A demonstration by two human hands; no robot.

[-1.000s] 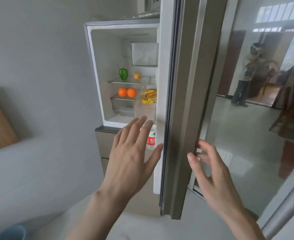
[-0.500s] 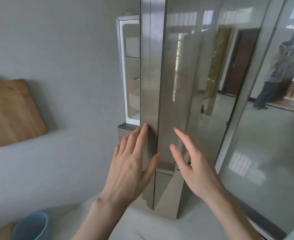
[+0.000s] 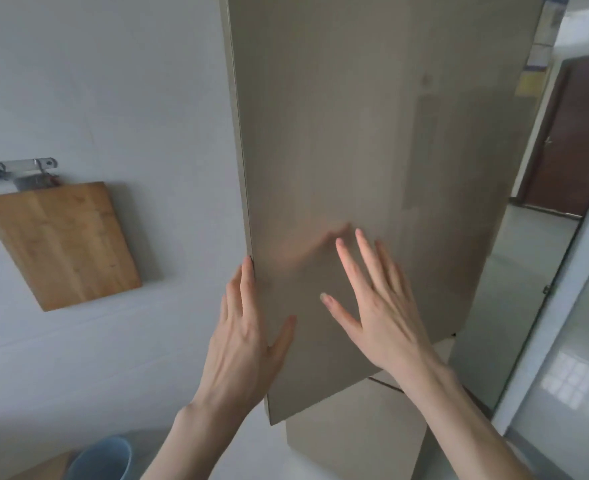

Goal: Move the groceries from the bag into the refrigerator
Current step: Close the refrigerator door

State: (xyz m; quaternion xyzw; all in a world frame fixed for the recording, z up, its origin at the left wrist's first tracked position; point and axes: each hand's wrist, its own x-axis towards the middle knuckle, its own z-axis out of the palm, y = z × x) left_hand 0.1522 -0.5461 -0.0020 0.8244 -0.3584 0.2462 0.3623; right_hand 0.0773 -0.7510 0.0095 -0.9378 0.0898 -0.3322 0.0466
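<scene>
The refrigerator's tall beige door [image 3: 372,150] fills the middle of the view and covers the whole interior, so no groceries or shelves show. My left hand [image 3: 248,327] is flat with fingers apart, its fingertips at the door's left edge. My right hand [image 3: 376,306] is spread flat against the door's front, its blurred reflection showing just above the fingertips. Neither hand holds anything. The grocery bag is out of view.
A wooden cutting board [image 3: 64,244] hangs on the grey wall at left under a metal rail [image 3: 16,166]. A blue bucket [image 3: 100,459] stands at the bottom left. Lower refrigerator drawers [image 3: 352,431] sit below the door. A brown room door [image 3: 573,140] lies at the right.
The refrigerator door has swung from open, with peppers, oranges and a bottle visible inside, to covering the interior. Both hands moved onto the door, and my view turned left.
</scene>
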